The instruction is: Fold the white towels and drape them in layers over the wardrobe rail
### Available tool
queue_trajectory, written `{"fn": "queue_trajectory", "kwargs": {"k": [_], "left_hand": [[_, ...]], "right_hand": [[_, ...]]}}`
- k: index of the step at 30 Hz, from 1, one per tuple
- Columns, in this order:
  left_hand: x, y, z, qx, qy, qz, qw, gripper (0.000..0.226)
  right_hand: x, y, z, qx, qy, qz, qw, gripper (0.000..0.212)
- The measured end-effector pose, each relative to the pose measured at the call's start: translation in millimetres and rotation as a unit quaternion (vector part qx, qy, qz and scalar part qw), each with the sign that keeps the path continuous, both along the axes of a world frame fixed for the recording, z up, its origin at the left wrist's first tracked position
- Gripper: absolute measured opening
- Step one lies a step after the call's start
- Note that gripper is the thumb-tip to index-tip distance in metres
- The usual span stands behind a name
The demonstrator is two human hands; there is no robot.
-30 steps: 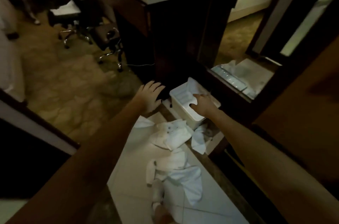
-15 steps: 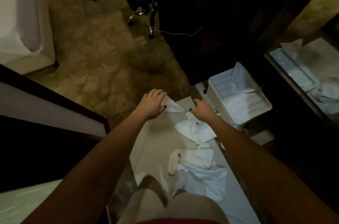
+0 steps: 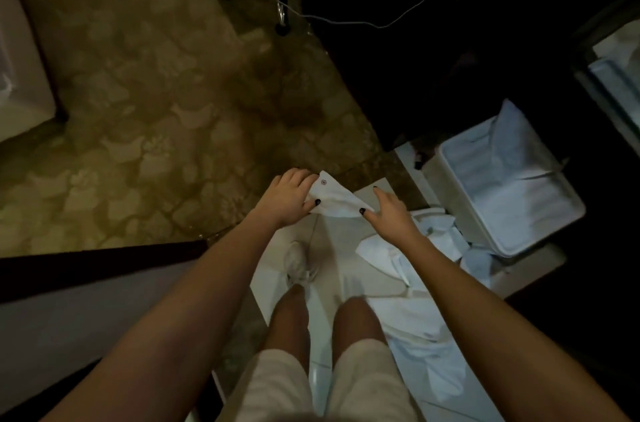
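Fingers of your left hand (image 3: 289, 196) curl round one corner of the white towel (image 3: 334, 202); your right hand (image 3: 389, 215) pinches the opposite edge. Towel spans the gap, long axis hand to hand, equally near both.

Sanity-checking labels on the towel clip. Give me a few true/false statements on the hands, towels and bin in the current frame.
1. The left hand and the right hand hold one white towel between them. True.
2. The white bin stands on the person's left. False: it stands on their right.
3. Loose towels lie on the tiled floor. True.
4. The held towel is draped over a rail. False: it is in the hands above the floor, and no rail is in view.
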State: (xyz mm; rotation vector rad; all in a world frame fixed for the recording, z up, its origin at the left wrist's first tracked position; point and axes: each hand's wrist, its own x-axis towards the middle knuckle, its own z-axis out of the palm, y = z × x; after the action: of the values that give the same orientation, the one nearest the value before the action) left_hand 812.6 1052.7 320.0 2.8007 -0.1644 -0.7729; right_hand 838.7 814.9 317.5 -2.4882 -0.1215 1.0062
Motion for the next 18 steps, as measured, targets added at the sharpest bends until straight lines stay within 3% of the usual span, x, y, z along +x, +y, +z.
{"fn": "queue_trajectory", "kwargs": {"k": [9, 18], "left_hand": [[71.5, 19.6, -176.1, -0.013, 0.049, -0.008, 0.999, 0.065], [130.4, 17.5, -440.0, -0.017, 0.059, 0.000, 0.998, 0.065]], "right_hand": [[77.9, 33.9, -175.3, -0.054, -0.010, 0.078, 0.995, 0.068], [126.3, 44.7, -439.6, -0.012, -0.035, 0.015, 0.999, 0.068]]}}
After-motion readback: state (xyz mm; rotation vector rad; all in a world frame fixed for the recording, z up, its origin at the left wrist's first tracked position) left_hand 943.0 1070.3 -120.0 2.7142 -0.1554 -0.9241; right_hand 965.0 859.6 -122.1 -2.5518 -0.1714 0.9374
